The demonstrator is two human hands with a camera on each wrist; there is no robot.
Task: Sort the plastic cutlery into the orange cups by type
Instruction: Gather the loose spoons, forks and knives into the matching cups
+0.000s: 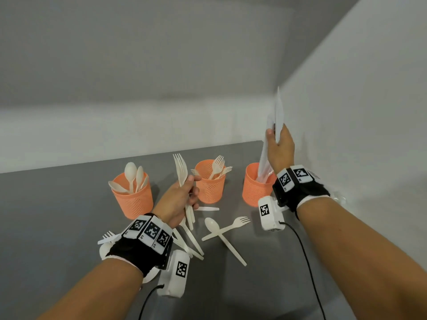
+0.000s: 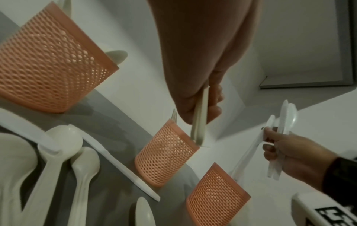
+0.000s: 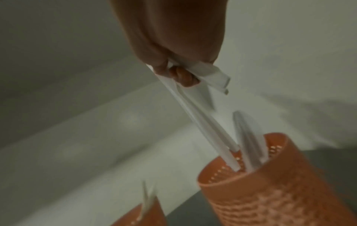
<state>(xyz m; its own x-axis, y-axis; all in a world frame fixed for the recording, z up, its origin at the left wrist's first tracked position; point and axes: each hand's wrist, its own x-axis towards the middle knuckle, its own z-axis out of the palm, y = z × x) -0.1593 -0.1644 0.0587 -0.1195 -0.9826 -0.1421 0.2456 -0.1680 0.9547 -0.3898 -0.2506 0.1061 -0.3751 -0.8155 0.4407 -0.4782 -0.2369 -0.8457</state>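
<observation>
Three orange mesh cups stand in a row: the left cup (image 1: pixel 134 199) holds spoons, the middle cup (image 1: pixel 210 185) forks, the right cup (image 1: pixel 254 188) knives. My left hand (image 1: pixel 190 190) grips a bundle of cream forks (image 1: pixel 181 172), tines up, in front of the middle cup; the fork handles (image 2: pixel 201 122) show in the left wrist view. Raised above the right cup (image 3: pixel 280 175), my right hand (image 1: pixel 276 135) holds several white knives (image 1: pixel 279 109). The lower ends of those knives (image 3: pixel 195 119) reach into that cup.
Loose on the grey table (image 1: pixel 57 215) lie a crossed spoon (image 1: pixel 223 237) and fork (image 1: pixel 233 226), a knife (image 1: pixel 208 208) and a pile of cutlery (image 1: pixel 189 241) under my left wrist. White walls (image 1: pixel 358 112) close the back and the right.
</observation>
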